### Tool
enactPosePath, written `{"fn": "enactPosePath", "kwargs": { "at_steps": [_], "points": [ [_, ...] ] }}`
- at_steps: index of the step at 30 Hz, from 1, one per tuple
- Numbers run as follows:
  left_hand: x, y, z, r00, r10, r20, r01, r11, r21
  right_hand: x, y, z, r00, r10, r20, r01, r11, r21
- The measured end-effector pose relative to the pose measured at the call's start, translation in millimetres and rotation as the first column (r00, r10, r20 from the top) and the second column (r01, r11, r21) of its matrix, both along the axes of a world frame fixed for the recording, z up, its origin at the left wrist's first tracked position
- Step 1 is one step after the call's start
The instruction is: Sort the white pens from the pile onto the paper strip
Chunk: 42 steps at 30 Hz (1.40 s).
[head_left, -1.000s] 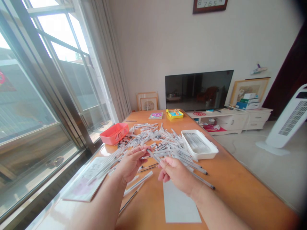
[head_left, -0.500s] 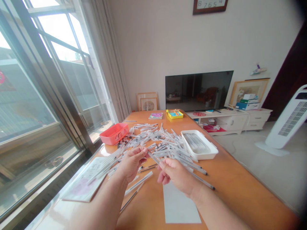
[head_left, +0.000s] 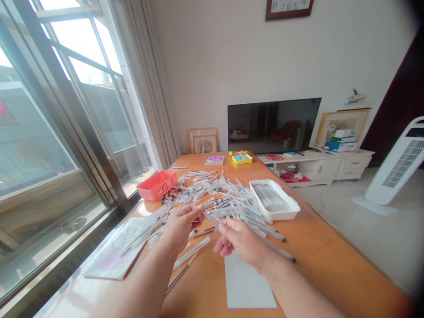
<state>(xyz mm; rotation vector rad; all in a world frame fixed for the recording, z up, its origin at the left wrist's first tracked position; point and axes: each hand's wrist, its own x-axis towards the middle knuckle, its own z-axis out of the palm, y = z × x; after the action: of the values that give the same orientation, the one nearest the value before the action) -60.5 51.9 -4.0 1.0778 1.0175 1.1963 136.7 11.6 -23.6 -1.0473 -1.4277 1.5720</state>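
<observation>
Between my two hands runs a slim translucent pen (head_left: 210, 218), slanting down to the right above the table. My left hand (head_left: 186, 223) pinches its upper left end with thumb and forefinger. At the lower right end, my right hand (head_left: 236, 237) grips it between thumb and fingers. Behind and around the hands spreads a loose pile of similar clear pens (head_left: 228, 194), some with black ends. Nearer to me, a dark refill (head_left: 179, 279) and a clear barrel (head_left: 192, 252) lie beside my left forearm. Under my right hand is a sheet of white paper (head_left: 248, 282).
A white tray (head_left: 291, 211) with pens laid in it stands right of the pile. The red basket (head_left: 149, 192) sits at left, a notebook (head_left: 115, 251) below it. Farther back are a booklet (head_left: 214, 160) and a yellow box (head_left: 241, 160). A window borders the table's left side.
My hands stay almost in place, both still on the pen. The right hand has shifted very slightly left; the whole view has drifted a little.
</observation>
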Motion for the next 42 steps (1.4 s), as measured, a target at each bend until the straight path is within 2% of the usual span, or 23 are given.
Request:
{"fn": "enactPosePath", "kwargs": {
  "at_steps": [7,11,14,22,28,31,37,42],
  "points": [
    [6.6,-3.8,0.6,0.996,0.021,-0.092,-0.016,0.998,0.054,0.7,-0.2,0.4,0.999,0.021,0.035,-0.02,0.999,-0.025],
    [9.1,-6.0,2.4,0.994,0.009,-0.109,-0.001,0.997,0.072,1.5,-0.8,0.1,0.997,-0.008,0.071,0.006,1.0,0.022],
    [7.7,-6.8,4.0,0.998,-0.033,-0.06,0.037,0.996,0.078,2.8,-1.0,1.8,0.997,-0.017,0.075,0.012,0.998,0.07],
    [7.0,-9.5,9.1,0.977,-0.187,0.098,0.178,0.98,0.094,6.6,-4.9,7.8,0.974,0.159,-0.162,-0.168,0.985,-0.039],
    [7.3,-11.1,11.0,0.969,-0.212,0.128,0.203,0.976,0.078,7.3,-6.7,8.7,0.941,0.216,-0.262,-0.252,0.962,-0.11],
    [10.3,-10.6,8.3,0.982,-0.172,0.072,0.167,0.984,0.068,6.0,-5.9,8.6,0.951,0.193,-0.241,-0.226,0.967,-0.116],
    [19.7,-10.7,0.4,0.992,-0.127,-0.018,0.128,0.99,0.065,5.3,-2.9,7.0,0.994,0.039,-0.103,-0.046,0.997,-0.066],
    [19.2,-11.2,-1.5,0.977,-0.197,0.079,0.193,0.979,0.058,5.7,-3.8,6.8,0.986,0.108,-0.128,-0.116,0.991,-0.059]
  ]
}}
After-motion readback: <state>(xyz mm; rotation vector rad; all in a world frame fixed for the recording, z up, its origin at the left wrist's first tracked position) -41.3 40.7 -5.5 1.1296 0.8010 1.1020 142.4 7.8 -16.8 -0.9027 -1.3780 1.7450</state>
